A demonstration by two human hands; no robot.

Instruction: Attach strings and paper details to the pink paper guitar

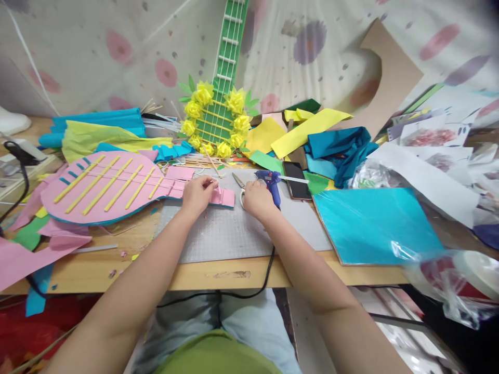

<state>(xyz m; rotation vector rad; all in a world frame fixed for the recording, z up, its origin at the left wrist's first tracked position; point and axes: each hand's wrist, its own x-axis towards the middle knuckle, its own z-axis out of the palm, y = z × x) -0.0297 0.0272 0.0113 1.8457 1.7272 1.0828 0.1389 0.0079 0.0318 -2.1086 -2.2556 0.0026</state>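
Note:
My left hand (198, 195) is closed on the pink neck piece (220, 197) of a pink paper guitar (105, 187) with yellow strips, which lies flat on the grey cutting mat (234, 231). My right hand (257, 200) grips the handle of a blue glue gun (271, 183). The gun's nozzle points left toward the pink neck, and a white glue stick pokes out of its back. Its black cord (268, 270) drops over the table's front edge. Scissors (238, 183) lie just beyond my right hand.
A green paper guitar (224, 93) ringed with yellow flowers leans on the back wall. A black phone (296, 179), a teal sheet (374, 223), crumpled teal, yellow and pink papers, a cardboard cutout (390, 78) and plastic bags (448, 280) crowd the wooden table (218, 272).

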